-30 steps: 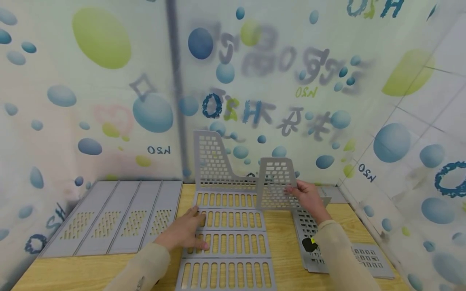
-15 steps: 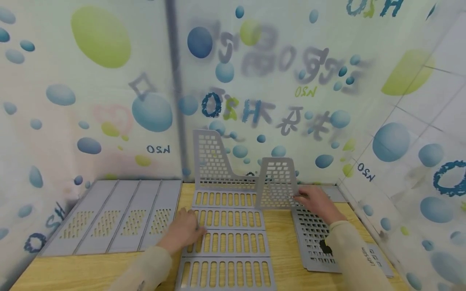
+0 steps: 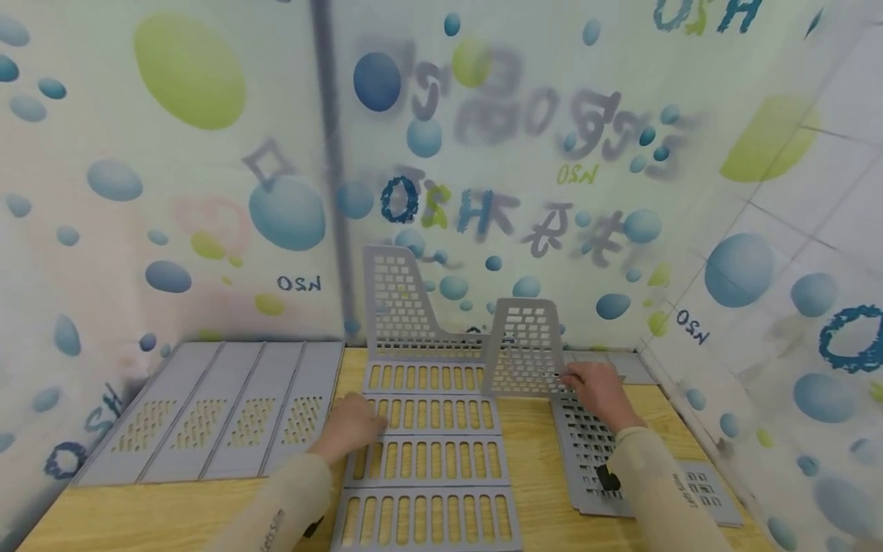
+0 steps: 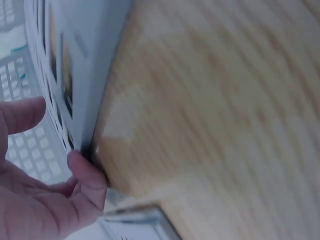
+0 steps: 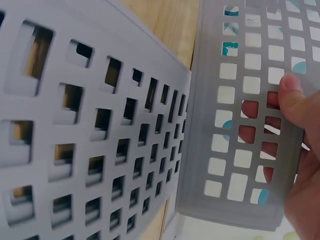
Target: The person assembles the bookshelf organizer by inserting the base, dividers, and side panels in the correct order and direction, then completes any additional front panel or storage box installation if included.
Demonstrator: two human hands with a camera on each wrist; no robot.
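A grey plastic file holder stands partly assembled on the table. Its flat slotted base (image 3: pixel 431 460) lies in front of me, with a tall cut-away perforated panel (image 3: pixel 396 314) upright at its back. My left hand (image 3: pixel 355 420) is at the base's left edge; in the left wrist view a curled finger (image 4: pixel 87 172) meets that edge, and the thumb lies above the slots. My right hand (image 3: pixel 600 391) grips the right edge of a shorter upright perforated panel (image 3: pixel 527 349), thumb in front and fingers behind, seen through the holes in the right wrist view.
A ribbed grey panel (image 3: pixel 221 414) with slanted holes lies on the left of the wooden table (image 3: pixel 159 514). Another perforated panel (image 3: pixel 586 452) lies under the right forearm, with a smaller flat piece (image 3: pixel 704 491) beyond it. A patterned curtain (image 3: pixel 441 153) rises behind.
My left hand has drawn back from over the slots to the base's left edge. The right hand has slid from the short panel's face down to its right edge.
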